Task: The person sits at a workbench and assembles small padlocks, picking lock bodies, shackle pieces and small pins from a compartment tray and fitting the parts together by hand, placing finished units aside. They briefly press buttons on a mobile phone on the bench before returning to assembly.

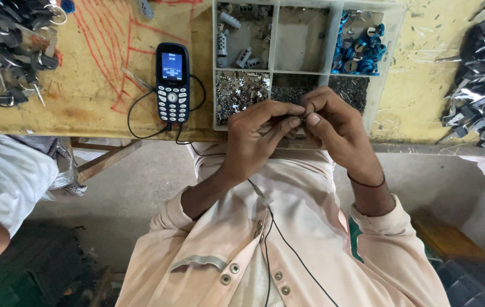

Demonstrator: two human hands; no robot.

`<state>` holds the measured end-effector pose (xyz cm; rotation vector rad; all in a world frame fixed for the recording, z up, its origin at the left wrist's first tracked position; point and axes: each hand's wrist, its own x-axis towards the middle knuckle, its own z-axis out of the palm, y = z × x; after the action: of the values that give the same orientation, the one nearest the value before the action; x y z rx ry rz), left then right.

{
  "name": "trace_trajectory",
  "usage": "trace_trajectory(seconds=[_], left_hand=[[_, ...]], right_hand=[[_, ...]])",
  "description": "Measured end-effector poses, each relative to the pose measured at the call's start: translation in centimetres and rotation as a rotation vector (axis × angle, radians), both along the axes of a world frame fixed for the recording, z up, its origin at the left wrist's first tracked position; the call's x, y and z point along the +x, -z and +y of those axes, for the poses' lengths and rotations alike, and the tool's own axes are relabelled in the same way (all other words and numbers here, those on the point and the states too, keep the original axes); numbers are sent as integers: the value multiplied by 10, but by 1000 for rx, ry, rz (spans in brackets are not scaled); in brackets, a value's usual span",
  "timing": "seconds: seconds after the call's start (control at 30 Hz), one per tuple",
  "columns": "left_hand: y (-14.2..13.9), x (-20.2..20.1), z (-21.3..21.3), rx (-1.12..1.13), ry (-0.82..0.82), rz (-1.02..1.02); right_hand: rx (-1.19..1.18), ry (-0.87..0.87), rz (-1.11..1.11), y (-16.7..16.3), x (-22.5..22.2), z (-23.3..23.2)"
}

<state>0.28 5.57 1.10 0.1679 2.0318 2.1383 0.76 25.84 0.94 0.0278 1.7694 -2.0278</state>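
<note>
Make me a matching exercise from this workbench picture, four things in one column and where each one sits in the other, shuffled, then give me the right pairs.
Things:
1. keypad phone
2. blue rings
3. pile of keys
4. small metal part

Places:
A. top right compartment of the clear divided tray
B. far left end of the bench
C. pinched between the fingertips of the left hand and right hand
D. on the bench just left of the tray, with a black cable plugged in

Pairs: 1-D, 2-A, 3-B, 4-C
</note>
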Motion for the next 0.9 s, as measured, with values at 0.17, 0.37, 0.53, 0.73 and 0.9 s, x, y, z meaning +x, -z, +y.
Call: trace_trajectory(seconds=[0.17,0.37,0.53,0.73,0.9], left_hand=[[2,-6,-8,-21,89,148],[-3,-11,-10,-8,126,62],[-6,-11,-13,-212,111,81],[3,-15,-20,-44,160,-16],[10,-13,-18,158,201,-270]], right_hand=[[-28,-45,-15,0,-2,0],[89,-58,80,-1,-1,2],[535,-20,596,-6,1,-10],[473,11,288,-11,-1,-5],[166,3,11,-9,-5,-6]])
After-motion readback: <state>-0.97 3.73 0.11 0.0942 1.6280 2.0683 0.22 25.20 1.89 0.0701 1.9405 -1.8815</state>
